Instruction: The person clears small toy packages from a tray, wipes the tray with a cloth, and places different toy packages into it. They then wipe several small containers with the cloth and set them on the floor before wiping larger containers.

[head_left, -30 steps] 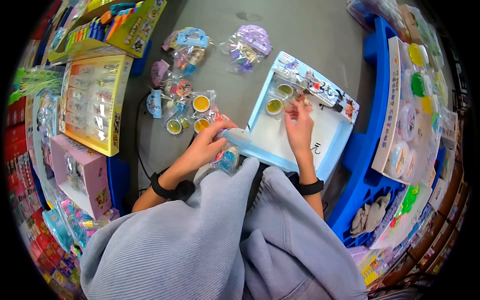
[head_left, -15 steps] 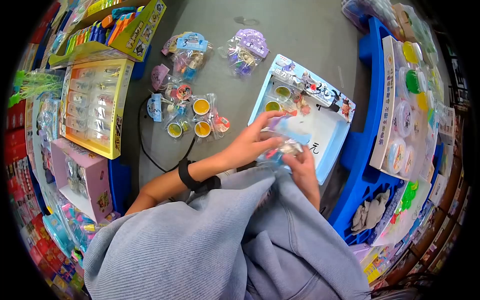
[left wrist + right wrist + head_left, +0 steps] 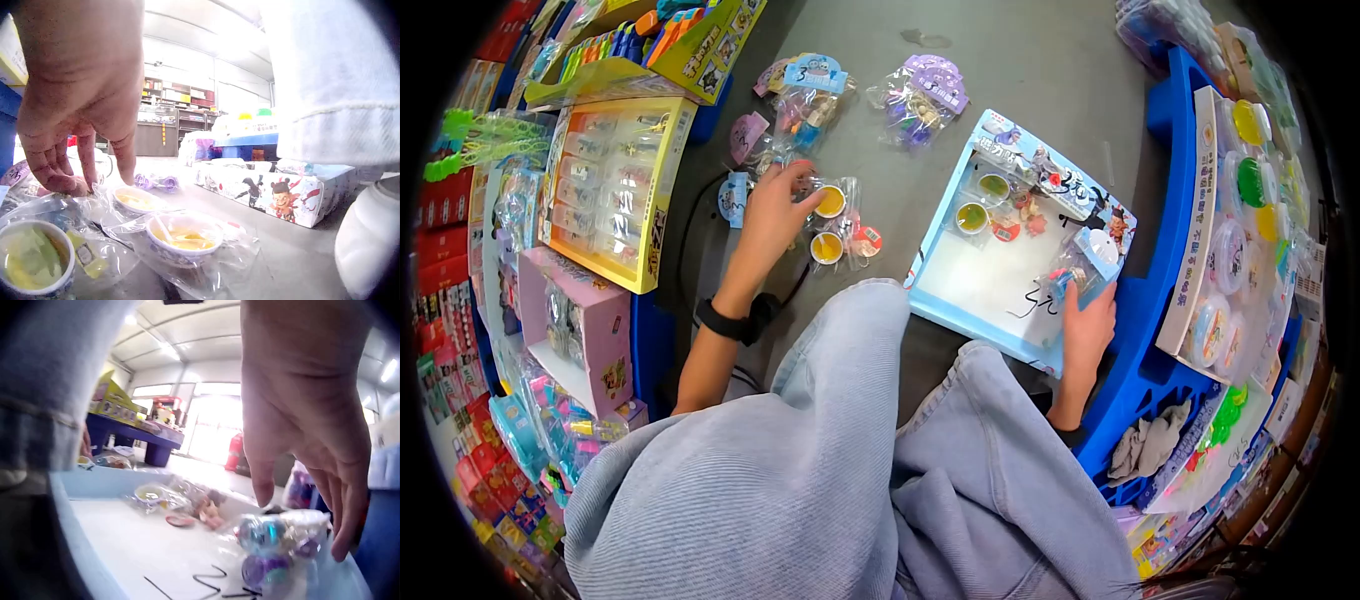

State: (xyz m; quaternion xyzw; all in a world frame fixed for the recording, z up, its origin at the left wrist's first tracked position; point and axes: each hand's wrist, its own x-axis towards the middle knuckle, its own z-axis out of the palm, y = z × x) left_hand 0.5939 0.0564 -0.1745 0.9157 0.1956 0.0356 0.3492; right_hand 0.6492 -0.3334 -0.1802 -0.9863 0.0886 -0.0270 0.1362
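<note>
My left hand [image 3: 772,215] reaches down over the small clear bags on the floor, its fingertips right at a bag in the left wrist view. Beside it lie bagged toy cups [image 3: 186,236] with yellow filling. At the right, my right hand [image 3: 1088,330] is over the near right corner of a light blue display box [image 3: 945,285]. Its thumb and fingers stand apart around a bagged toy set [image 3: 265,540] with a blue header card [image 3: 1098,252], which lies in the box. Another bagged toy set [image 3: 990,205] with two cups lies at the box's far left.
Toy bags with a blue card [image 3: 815,75] and a purple card [image 3: 940,85] lie farther off on the grey floor [image 3: 1030,60]. A blue plastic stand [image 3: 1155,230] holds goods at the right. At the left are a yellow-framed box [image 3: 662,190] and a pink box [image 3: 615,345].
The bagged toy set with the blue card went from my left hand to both hands, then into the box's right side. My left hand has moved back left to the bags on the floor.
</note>
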